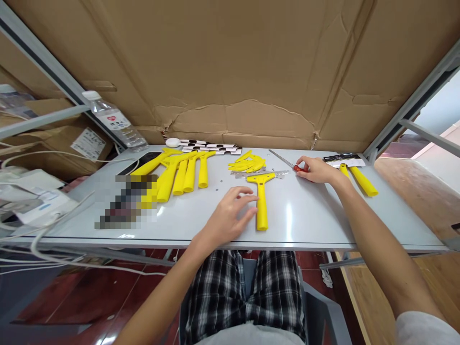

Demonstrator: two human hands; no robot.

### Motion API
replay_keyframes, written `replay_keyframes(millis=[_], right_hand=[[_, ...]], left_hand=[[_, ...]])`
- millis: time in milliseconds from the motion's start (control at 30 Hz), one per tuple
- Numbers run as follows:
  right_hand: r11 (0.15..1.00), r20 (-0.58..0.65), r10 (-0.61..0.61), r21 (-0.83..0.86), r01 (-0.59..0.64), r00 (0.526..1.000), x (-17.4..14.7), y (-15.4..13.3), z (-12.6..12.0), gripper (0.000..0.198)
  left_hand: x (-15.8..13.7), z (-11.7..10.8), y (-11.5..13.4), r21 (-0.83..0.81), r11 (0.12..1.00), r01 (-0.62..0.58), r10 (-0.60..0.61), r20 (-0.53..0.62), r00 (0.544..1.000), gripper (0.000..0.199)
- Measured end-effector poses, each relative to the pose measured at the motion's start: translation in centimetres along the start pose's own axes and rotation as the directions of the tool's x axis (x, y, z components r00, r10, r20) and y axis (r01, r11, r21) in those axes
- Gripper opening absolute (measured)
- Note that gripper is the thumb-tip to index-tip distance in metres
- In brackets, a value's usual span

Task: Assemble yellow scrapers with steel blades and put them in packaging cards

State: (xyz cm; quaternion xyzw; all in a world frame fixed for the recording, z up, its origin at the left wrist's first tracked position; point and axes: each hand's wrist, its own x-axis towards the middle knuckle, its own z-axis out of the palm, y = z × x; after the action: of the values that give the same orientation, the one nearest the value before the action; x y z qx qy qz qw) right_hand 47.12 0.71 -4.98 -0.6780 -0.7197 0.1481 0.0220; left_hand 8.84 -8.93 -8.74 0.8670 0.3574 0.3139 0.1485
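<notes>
A yellow scraper [262, 208] lies on the table in front of me, its handle toward me and a metal blade across its head. Just left of that handle is my left hand [228, 215], fingers apart and curved, the tips at or very near the handle. Farther right, my right hand [316, 170] has its fingers closed around the red handle of a screwdriver [282, 158], whose shaft points away to the left on the tabletop. Beyond the scraper head are loose metal blades [283, 173] and a pile of flat yellow plastic pieces [247, 163].
Several yellow handles [179, 177] lie at the left, near a blurred patch. Packaged scrapers [362, 181] lie at the right, black-and-white cards [212, 146] and a white spoon [173, 143] at the back. A plastic bottle [117, 122] leans by the left frame post. Small screws [217, 189] dot the table.
</notes>
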Motion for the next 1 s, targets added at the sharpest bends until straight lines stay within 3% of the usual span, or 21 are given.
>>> replay_keyframes(millis=[33, 100, 167, 233, 333, 433, 567, 667, 767, 1000], right_hand=[[1.0, 0.0, -0.001, 0.0, 0.001, 1.0, 0.0, 0.0, 0.0, 0.058], [1.0, 0.002, -0.002, 0.002, 0.002, 1.0, 0.0, -0.2, 0.0, 0.058], [1.0, 0.008, 0.002, 0.007, -0.003, 1.0, 0.1, -0.3, -0.1, 0.057], [1.0, 0.015, 0.017, 0.012, -0.018, 1.0, -0.1, -0.2, -0.3, 0.057], [0.998, 0.001, 0.056, 0.007, -0.056, 0.998, -1.3, -0.2, -0.6, 0.058], [0.994, -0.123, 0.094, -0.048, -0.1, 0.988, -4.3, -1.1, 0.2, 0.061], [0.995, -0.302, -0.024, -0.096, -0.005, 0.953, -9.4, -4.6, 4.1, 0.073], [0.994, -0.227, -0.049, -0.103, 0.026, 0.973, -11.7, -7.5, 7.9, 0.084], [0.994, -0.183, -0.021, -0.111, 0.0, 0.983, -12.2, -9.1, 10.2, 0.088], [0.988, -0.17, -0.024, -0.152, -0.002, 0.985, -12.2, -8.6, 10.6, 0.085]], left_hand=[[0.1, -0.4, -0.4, -0.007, 0.999, 0.048, -0.048, -0.007, 0.999, 0.039], [0.6, -1.3, -1.5, 0.026, 0.995, 0.095, -0.097, 0.099, 0.99, 0.039], [1.5, -2.0, -2.9, 0.105, 0.993, 0.054, -0.077, 0.228, 0.971, 0.039], [2.7, -2.5, -4.4, 0.144, 0.988, 0.049, -0.087, 0.27, 0.959, 0.041], [3.5, -2.9, -6.0, 0.221, 0.973, 0.072, -0.12, 0.212, 0.97, 0.041], [2.2, -2.9, -6.3, 0.235, 0.969, 0.075, -0.114, 0.158, 0.981, 0.048], [-0.9, -2.0, -5.4, 0.218, 0.971, 0.1, -0.131, 0.133, 0.982, 0.056], [-2.4, -0.9, -4.8, 0.245, 0.964, 0.101, -0.135, 0.128, 0.982, 0.061], [-2.9, 0.0, -4.5, 0.28, 0.954, 0.11, -0.142, 0.094, 0.985, 0.061], [-2.0, -0.2, -5.0, 0.245, 0.966, 0.08, -0.109, 0.107, 0.988, 0.057]])
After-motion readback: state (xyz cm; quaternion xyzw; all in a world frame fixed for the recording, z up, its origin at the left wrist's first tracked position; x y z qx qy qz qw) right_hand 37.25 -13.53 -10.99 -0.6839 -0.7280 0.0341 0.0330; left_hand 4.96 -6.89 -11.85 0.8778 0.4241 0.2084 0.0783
